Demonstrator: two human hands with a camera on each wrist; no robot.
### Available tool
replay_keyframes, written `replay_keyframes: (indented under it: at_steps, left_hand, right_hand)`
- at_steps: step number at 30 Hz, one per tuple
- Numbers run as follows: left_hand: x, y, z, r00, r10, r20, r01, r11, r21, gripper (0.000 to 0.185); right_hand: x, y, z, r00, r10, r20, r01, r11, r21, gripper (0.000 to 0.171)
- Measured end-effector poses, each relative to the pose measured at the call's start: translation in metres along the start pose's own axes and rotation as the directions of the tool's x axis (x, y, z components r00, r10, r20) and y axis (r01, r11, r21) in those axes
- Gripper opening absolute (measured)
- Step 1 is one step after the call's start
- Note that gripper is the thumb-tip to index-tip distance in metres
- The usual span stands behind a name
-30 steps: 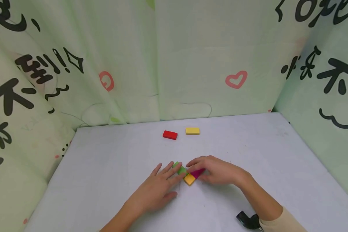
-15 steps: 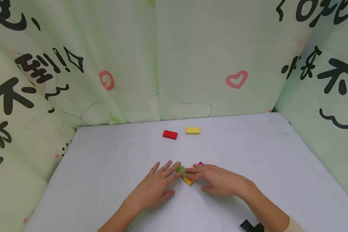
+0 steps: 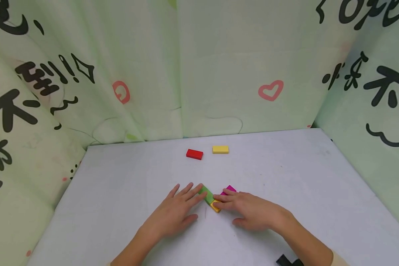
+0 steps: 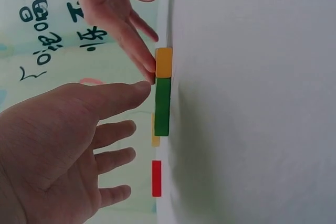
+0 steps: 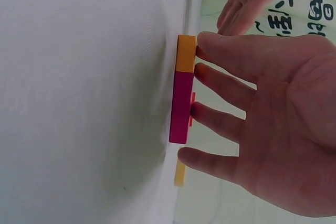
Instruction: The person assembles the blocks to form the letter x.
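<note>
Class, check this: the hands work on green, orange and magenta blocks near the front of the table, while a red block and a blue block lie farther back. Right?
Not quite. Behind the red block lies a yellow block, not a blue one, as the head view shows. The rest holds.

The white table (image 3: 126, 177) lies open to either side of the two hands, while ahead the green block (image 3: 207, 195), orange block (image 3: 215, 207) and magenta block (image 3: 228, 190) crowd together, with the red block (image 3: 194, 154) and yellow block (image 3: 221, 149) lying farther back before the curtain (image 3: 219, 66).
</note>
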State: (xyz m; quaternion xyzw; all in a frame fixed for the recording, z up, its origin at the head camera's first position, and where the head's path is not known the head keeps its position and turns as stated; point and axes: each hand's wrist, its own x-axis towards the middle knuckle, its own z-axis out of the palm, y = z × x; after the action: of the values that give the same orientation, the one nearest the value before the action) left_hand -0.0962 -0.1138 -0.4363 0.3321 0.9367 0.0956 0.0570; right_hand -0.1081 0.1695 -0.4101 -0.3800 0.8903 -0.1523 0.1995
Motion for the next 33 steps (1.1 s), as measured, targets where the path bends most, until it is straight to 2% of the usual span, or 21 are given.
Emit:
replay_keyframes:
  at_steps: [15, 33]
  left_hand:
    - [-0.001, -0.006, -0.004, 0.999, -0.03, -0.011, 0.03, 0.999, -0.034, 0.067]
    - [0.003, -0.013, -0.004, 0.998, -0.041, 0.041, 0.043, 0.998, -0.042, 0.068]
  right_hand:
    - [-0.002, 0.0, 0.005, 0.999, 0.028, 0.037, -0.028, 1.0, 0.013, 0.082]
    - [-0.004, 0.008, 0.009, 0.998, -0.006, 0.06, 0.006, 1.0, 0.008, 0.088]
